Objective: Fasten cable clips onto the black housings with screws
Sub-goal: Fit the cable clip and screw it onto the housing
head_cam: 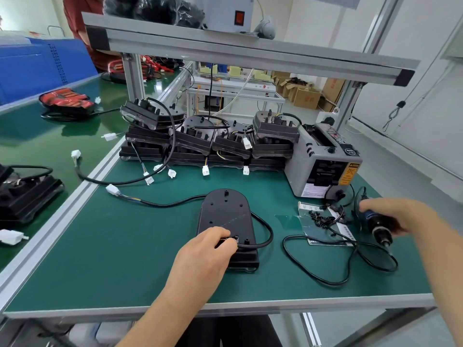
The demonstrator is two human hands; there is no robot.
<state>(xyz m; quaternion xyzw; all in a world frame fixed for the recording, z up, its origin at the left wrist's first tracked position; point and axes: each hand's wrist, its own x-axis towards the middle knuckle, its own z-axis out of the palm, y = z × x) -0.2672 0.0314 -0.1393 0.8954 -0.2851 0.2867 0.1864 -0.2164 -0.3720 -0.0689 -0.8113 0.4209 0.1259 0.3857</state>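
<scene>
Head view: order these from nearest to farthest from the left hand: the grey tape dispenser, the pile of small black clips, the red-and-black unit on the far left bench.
1. Pile of small black clips, right of the left hand.
2. Grey tape dispenser, back right.
3. Red-and-black unit, far back left.

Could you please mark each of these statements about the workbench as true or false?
1. The left hand rests on the black housing lying flat on the green mat. True.
2. The right hand is empty. False: it grips an electric screwdriver.
3. The screwdriver tip touches the housing. False: it is off to the right, apart from it.
4. More black housings are stacked at the back of the mat. True.
5. Small black parts lie on a sheet right of the housing. True.
</scene>
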